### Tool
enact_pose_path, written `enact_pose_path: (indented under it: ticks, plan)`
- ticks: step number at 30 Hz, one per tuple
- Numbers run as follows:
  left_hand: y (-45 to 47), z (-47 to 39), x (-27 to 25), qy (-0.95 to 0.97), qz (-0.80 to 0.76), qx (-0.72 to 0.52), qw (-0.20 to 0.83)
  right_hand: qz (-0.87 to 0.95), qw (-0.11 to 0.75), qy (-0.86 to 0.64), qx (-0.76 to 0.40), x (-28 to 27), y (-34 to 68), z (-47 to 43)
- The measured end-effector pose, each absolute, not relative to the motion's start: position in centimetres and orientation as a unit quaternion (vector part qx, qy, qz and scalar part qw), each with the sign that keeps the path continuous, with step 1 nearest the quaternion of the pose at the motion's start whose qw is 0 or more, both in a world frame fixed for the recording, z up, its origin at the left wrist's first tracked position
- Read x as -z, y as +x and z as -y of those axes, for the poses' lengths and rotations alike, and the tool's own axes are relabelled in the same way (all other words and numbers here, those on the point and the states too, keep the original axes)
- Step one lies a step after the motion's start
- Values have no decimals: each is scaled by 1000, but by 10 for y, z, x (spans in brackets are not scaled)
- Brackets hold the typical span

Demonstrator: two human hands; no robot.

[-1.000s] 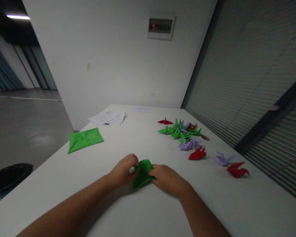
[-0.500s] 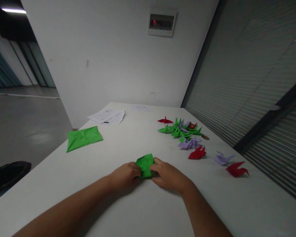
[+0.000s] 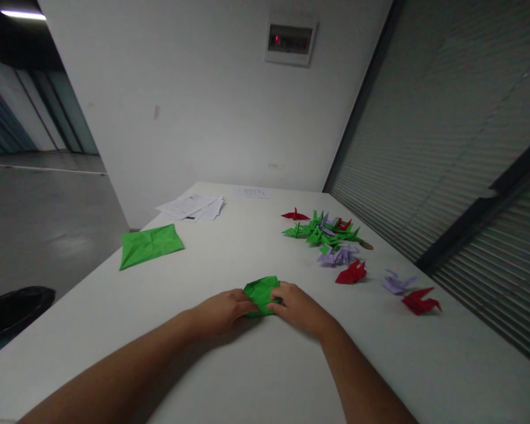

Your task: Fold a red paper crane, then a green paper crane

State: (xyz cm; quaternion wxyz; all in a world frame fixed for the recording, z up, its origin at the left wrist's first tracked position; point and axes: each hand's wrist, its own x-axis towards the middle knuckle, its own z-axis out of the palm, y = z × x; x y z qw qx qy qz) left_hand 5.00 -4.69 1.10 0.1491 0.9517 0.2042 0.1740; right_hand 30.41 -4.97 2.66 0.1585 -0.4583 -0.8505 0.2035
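Paper, green and creased (image 3: 263,287), lies on the white counter (image 3: 256,377) between the person's two hands, and both touch it. At its left edge, the left hand (image 3: 224,311) rests with bent fingers laid over the near corner; whether the thumb closes beneath cannot be told, since that side is hidden. At its right edge, the right hand (image 3: 302,309) is grasping the green paper, with thumb and fingers curled in onto it.

Well to the left of the green paper and farther back, a larger green sheet (image 3: 152,244) lies flat near the counter's edge, its surface crossed by fold lines. Beyond that paper, toward the wall (image 3: 203,88), are some overlapping white printed pages (image 3: 189,207) and, to their right, a single pale sheet (image 3: 251,192).

Right of the green paper and farther back is a heap of folded birds (image 3: 322,232), mostly green with some lilac and red. A red bird (image 3: 295,215) sits just left of the heap. Nearer to the green paper, on the right side, are lilac birds (image 3: 338,256) and a red bird with pointed wings (image 3: 352,272). Farther right, a lone lilac bird (image 3: 397,282) stands just beside another red one (image 3: 421,301).
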Motion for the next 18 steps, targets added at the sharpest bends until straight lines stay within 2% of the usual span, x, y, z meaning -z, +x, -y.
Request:
enact_pose_path:
  ticks: [11, 18]
  plan:
    - [48, 43, -8, 968, -149, -172, 110, 802, 171, -547, -171, -17, 290, 46]
    - [45, 42, -8, 970, -122, -195, 83, 793, 144, -577, -130, -10, 288, 44]
